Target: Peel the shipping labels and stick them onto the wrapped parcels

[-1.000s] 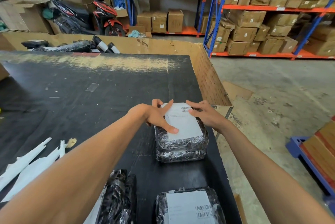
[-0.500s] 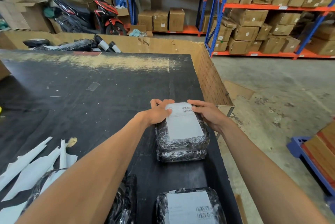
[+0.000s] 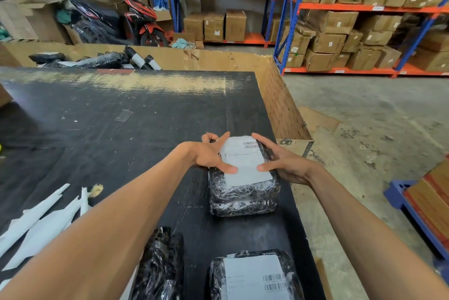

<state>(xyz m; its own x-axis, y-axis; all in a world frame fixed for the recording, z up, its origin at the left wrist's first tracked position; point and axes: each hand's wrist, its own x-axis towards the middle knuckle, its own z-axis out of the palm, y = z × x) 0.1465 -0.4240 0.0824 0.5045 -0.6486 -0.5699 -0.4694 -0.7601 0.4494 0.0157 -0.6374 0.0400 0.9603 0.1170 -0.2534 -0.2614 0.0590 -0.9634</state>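
A black plastic-wrapped parcel lies near the right edge of the black table. A white shipping label with barcodes lies flat on its top. My left hand rests at the label's left side, thumb pressing on the label and index finger stretched to its far corner. My right hand lies along the parcel's right side, thumb pressing the label's right edge and fingers reaching its far corner. Nearer me sit a second labelled parcel and an unlabelled wrapped parcel.
White backing strips lie on the table at my left. A large cardboard bin borders the far and right sides, with wrapped parcels in it. A blue pallet stands on the floor at right. Shelves of boxes line the back.
Both thumbs have slid from the label's far edge down onto its middle, spreading apart from the fingers. The parcel has stayed where it was.
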